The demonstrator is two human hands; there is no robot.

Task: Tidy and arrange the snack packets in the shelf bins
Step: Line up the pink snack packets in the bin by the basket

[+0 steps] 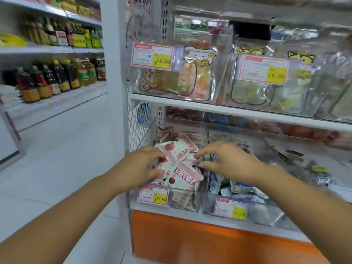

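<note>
Down on the lower shelf (190, 213) of a shop display, I am watching both hands work in the leftmost clear bin (182, 201), which holds a loose heap of pink-and-white snack packets (179, 152). The left hand (140, 164) grips the left side of the heap, fingers (152, 151) curled over the top packets and thumb beneath. The right hand (226, 161) reaches in from the right with fingers bent and slightly spread, tips at the edge of a pink packet; I cannot tell whether they pinch it or only touch it. By my judgement the tidying of this bin is under way but far from done: the packets lie tilted and overlapping, facing different ways. The neighbouring bin (266, 212) of blue-and-white packets (238, 186) looks just as jumbled and is not being handled. Bins on the upper shelf (209, 108) hold pouches standing upright.
</note>
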